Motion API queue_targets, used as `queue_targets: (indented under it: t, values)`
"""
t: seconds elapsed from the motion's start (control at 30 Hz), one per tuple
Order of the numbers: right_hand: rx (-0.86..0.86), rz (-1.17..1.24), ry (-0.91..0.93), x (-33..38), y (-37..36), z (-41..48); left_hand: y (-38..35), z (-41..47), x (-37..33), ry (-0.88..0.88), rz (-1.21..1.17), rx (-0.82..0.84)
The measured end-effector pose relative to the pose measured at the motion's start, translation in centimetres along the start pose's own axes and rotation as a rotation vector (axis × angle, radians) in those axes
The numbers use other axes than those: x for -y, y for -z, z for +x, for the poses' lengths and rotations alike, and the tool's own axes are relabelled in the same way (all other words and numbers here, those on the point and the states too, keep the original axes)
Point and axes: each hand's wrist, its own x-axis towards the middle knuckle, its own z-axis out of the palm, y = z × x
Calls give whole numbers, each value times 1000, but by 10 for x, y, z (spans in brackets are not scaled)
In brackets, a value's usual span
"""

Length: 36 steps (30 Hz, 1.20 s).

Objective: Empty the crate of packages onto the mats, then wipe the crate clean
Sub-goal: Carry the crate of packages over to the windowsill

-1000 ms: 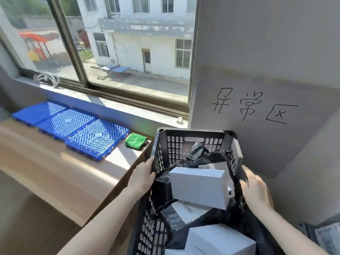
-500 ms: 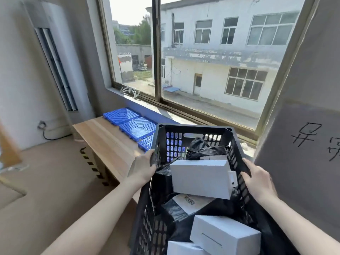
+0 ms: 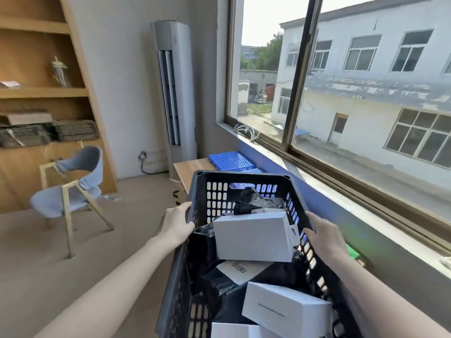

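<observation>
The black crate is right in front of you, full of packages. You hold it by both long sides, likely so it sits level and nothing falls out. Your left grip curls round the rim at 9 o'clock. Your right grip curls round it at 3 o'clock. The blue mats lie on the desk at 12 o'clock.

Both bare arms reach forward. The left hand grips the left rim of the crate, and the right hand grips the right rim, thumbs pointing ahead.
</observation>
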Motion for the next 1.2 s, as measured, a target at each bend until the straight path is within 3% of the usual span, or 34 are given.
queue_targets:
  t: [0.57, 0.8, 1.2]
  values:
    - [247, -128, 243, 90, -157, 273, -27, 174, 69, 357, 12, -81]
    - [209, -222, 267, 106, -173, 345, -46, 247, 76, 354, -10, -71]
    - [136, -376, 126, 120, -195, 419, -72, 345, 80, 235, 122, -7]
